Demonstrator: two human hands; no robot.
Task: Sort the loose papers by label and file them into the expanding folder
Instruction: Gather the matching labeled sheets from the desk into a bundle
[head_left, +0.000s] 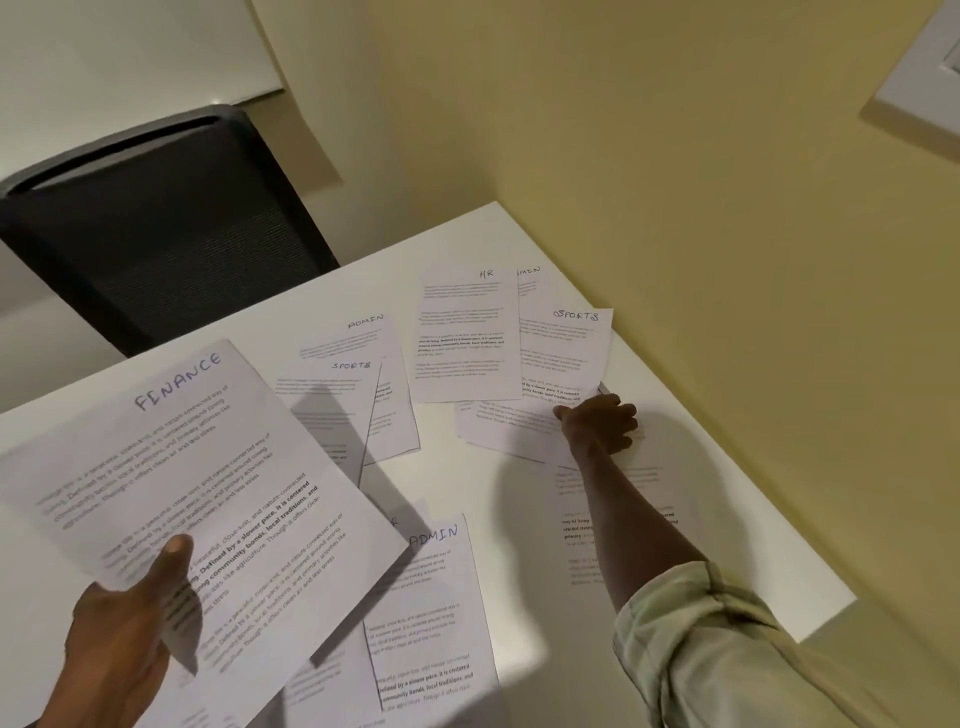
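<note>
Thin white printed papers, light and floppy, easy to crease, best pinched at an edge or corner. Left hand (122, 631) pinching the white sheet marked FINANCE (208, 499), thumb on top. Right hand (597, 421) reaching to the white sheet marked SPORTS (566, 353), fingers maybe closing on its corner; hard to tell. More sheets scattered and overlapping across the white worktop (701, 447). Black mesh chair (156, 234) behind. No expanding folder in sight.

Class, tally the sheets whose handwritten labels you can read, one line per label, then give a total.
FINANCE: 1
ADMIN: 3
SPORTS: 2
HR: 1
Total: 7
Other sheets' labels are hidden.
</note>
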